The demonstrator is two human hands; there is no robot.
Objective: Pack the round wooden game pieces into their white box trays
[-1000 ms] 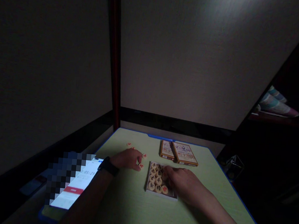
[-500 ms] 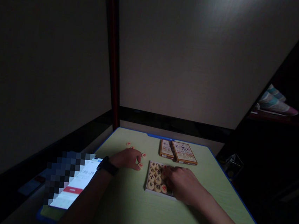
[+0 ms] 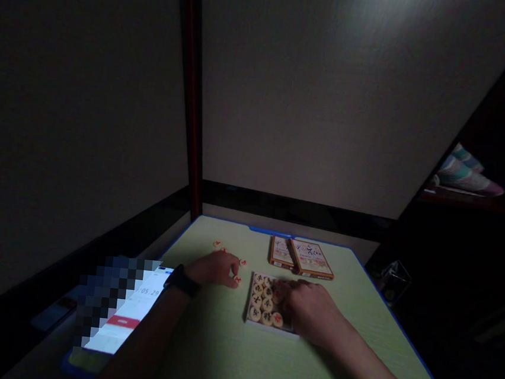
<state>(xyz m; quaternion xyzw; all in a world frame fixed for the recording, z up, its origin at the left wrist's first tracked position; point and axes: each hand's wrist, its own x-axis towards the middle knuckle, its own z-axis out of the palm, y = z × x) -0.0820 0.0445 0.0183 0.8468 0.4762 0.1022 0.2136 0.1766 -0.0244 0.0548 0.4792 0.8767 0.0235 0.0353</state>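
A shallow white box lies in the middle of the green table. It holds several round wooden game pieces with black and red characters. My right hand rests over the box's right half, fingers curled down onto the pieces; what they grip is hidden. My left hand, with a dark wristband, lies on the table left of the box. Its fingers are curled onto a loose red-marked piece. More loose pieces lie behind that hand.
Two orange printed box parts lie side by side at the table's far edge. A lit phone shows a timer at the near left. Walls close in behind and left; a dark shelf with folded cloth stands at the right.
My right hand has crept a little toward the far end of the box, covering more pieces. My left hand has stayed put on the loose piece.
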